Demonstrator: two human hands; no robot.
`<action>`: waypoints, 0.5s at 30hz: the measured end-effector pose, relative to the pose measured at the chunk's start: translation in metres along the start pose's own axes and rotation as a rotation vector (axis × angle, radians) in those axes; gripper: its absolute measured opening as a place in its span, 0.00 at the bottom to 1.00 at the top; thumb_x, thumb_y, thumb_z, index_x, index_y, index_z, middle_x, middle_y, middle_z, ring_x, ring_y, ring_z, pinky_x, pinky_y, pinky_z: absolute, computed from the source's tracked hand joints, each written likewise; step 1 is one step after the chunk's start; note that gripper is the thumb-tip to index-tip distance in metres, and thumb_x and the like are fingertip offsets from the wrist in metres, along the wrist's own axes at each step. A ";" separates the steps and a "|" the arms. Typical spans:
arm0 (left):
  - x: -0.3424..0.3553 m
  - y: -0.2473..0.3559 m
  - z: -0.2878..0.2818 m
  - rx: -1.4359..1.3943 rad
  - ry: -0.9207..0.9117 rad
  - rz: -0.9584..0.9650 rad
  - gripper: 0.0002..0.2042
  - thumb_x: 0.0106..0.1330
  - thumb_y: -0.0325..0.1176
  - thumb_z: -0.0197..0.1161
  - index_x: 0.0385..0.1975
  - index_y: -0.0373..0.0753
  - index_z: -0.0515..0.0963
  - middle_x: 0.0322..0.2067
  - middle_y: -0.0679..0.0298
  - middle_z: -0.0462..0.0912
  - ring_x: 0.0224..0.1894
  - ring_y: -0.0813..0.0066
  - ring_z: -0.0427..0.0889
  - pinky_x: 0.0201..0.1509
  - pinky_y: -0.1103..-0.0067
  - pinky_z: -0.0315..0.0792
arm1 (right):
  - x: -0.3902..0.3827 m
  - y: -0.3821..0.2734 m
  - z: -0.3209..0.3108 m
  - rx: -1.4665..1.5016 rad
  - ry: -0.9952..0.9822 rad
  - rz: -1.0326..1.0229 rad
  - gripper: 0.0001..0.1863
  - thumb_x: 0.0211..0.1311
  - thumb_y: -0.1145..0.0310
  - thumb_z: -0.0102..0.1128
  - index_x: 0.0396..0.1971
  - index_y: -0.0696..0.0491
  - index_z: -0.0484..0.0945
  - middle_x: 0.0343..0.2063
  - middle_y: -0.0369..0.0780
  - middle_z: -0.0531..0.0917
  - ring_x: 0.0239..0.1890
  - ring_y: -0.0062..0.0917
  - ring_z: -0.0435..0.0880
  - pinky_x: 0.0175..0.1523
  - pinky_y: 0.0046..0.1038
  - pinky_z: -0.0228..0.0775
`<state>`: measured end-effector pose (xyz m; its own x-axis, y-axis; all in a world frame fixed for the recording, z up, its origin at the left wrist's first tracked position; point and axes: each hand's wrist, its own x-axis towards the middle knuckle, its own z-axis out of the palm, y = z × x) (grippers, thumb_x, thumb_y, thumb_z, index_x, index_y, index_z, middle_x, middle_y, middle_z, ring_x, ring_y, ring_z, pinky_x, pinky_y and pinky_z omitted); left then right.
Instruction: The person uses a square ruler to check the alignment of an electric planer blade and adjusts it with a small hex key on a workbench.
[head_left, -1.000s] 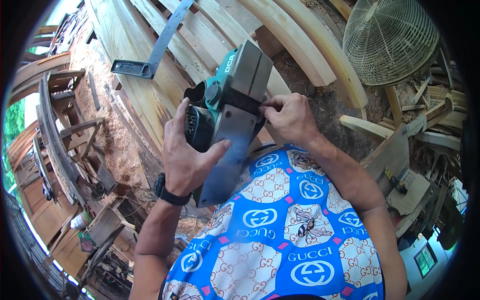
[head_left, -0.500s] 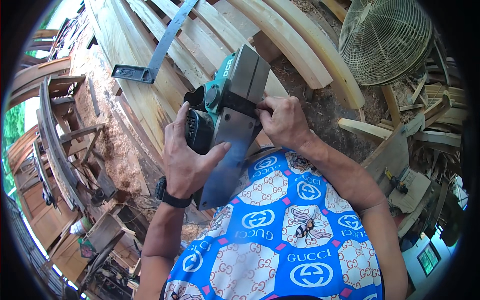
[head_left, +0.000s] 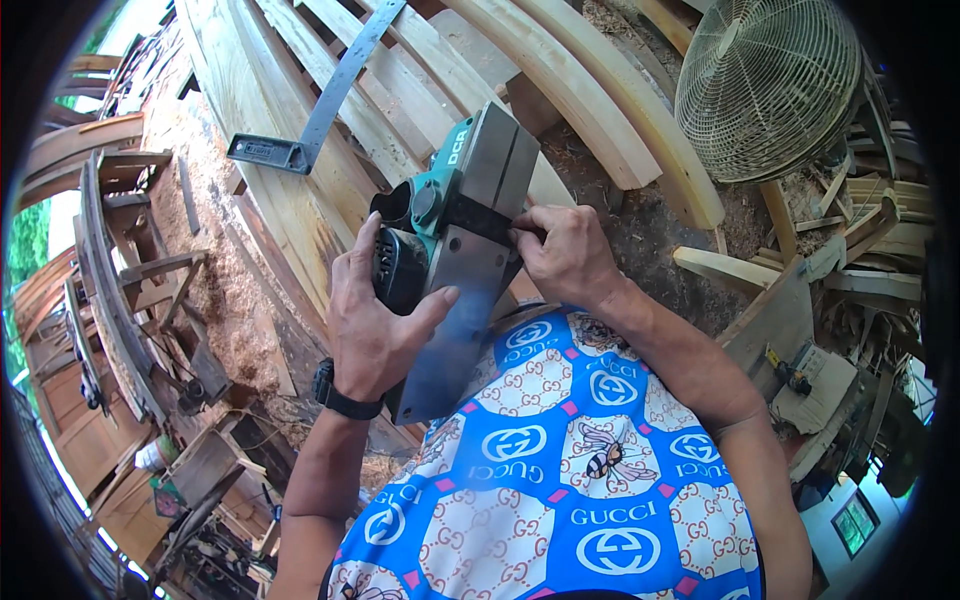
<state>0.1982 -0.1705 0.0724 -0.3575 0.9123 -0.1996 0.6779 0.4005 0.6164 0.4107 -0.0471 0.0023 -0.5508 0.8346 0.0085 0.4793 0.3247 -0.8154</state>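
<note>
An electric hand planer (head_left: 462, 250) with a teal and black body lies tilted, its steel sole facing up, near my patterned shirt. My left hand (head_left: 378, 320) grips its rear part, thumb on the sole and fingers along the black housing, a black watch on that wrist. At the dark blade slot across the sole, my right hand (head_left: 566, 250) has thumb and forefinger pinched at the edge; what they hold is too small to make out. Above the planer a metal try square (head_left: 270, 151) lies on pale boards (head_left: 280, 230).
Curved timber pieces (head_left: 600, 110) lie at the upper right, beside a large wire-cage fan (head_left: 760, 90). At the left are a curved wooden frame (head_left: 125, 310) and wood shavings (head_left: 225, 280). A cluttered board (head_left: 815, 385) with a small tool stands at the right.
The whole scene sits slightly lower in the picture, the planer and square included. My right fingertips remain pinched at the blade slot, and my left grip on the planer looks the same.
</note>
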 end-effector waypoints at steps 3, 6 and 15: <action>0.000 0.000 0.003 -0.053 0.019 -0.016 0.48 0.54 0.47 0.80 0.74 0.35 0.65 0.58 0.48 0.76 0.62 0.55 0.78 0.67 0.65 0.72 | -0.003 -0.002 -0.007 0.059 -0.034 0.088 0.10 0.61 0.70 0.65 0.36 0.59 0.89 0.30 0.53 0.88 0.34 0.48 0.89 0.43 0.42 0.82; 0.000 -0.003 0.008 -0.020 0.053 0.007 0.44 0.58 0.47 0.78 0.73 0.35 0.66 0.60 0.47 0.75 0.64 0.54 0.77 0.69 0.65 0.71 | -0.007 0.005 -0.015 0.081 0.047 0.082 0.11 0.62 0.68 0.66 0.38 0.58 0.89 0.31 0.54 0.88 0.35 0.47 0.90 0.43 0.40 0.82; 0.041 -0.011 0.012 0.077 -0.031 0.069 0.30 0.70 0.47 0.69 0.62 0.28 0.75 0.56 0.50 0.80 0.58 0.57 0.80 0.65 0.65 0.72 | -0.063 0.101 -0.050 -0.155 0.030 0.168 0.14 0.58 0.63 0.65 0.37 0.57 0.89 0.33 0.52 0.89 0.39 0.49 0.89 0.48 0.43 0.82</action>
<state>0.1840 -0.1363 0.0484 -0.2897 0.9395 -0.1827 0.7481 0.3413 0.5690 0.5280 -0.0441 -0.0514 -0.4345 0.8950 -0.1010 0.6631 0.2420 -0.7084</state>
